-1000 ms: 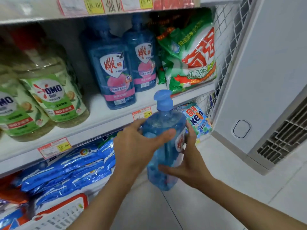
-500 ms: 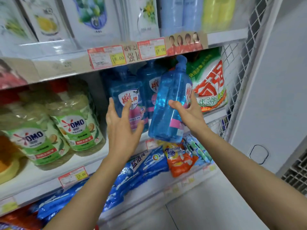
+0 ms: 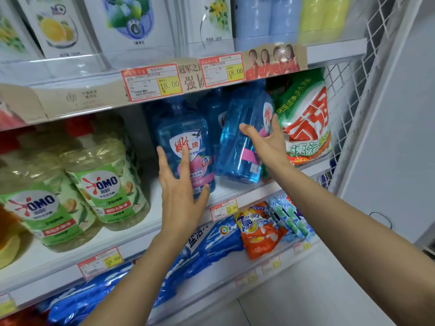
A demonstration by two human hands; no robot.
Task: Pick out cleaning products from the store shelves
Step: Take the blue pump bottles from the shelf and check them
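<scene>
A clear blue detergent bottle (image 3: 237,147) leans tilted at the middle shelf's (image 3: 141,236) front, its pump top up under the shelf above. My right hand (image 3: 266,144) grips its side, thumb on the front and fingers by the white label. It sits between a green washing powder bag (image 3: 306,118) and an upright blue bottle (image 3: 186,128) with a pink and white label. My left hand (image 3: 181,191) is open, fingers spread, fingertips touching that upright bottle. Another blue bottle (image 3: 213,114) stands behind them.
Two green-labelled OMO jugs (image 3: 106,180) stand to the left on the same shelf. Below lie blue bags (image 3: 211,241) and an orange Tide bag (image 3: 259,231). A wire mesh panel (image 3: 348,90) closes the shelf's right end, beside a white cabinet (image 3: 400,137).
The blue bottle went from low in front of me, held in both hands, up into the middle shelf. My left hand let go and moved to the upright bottle.
</scene>
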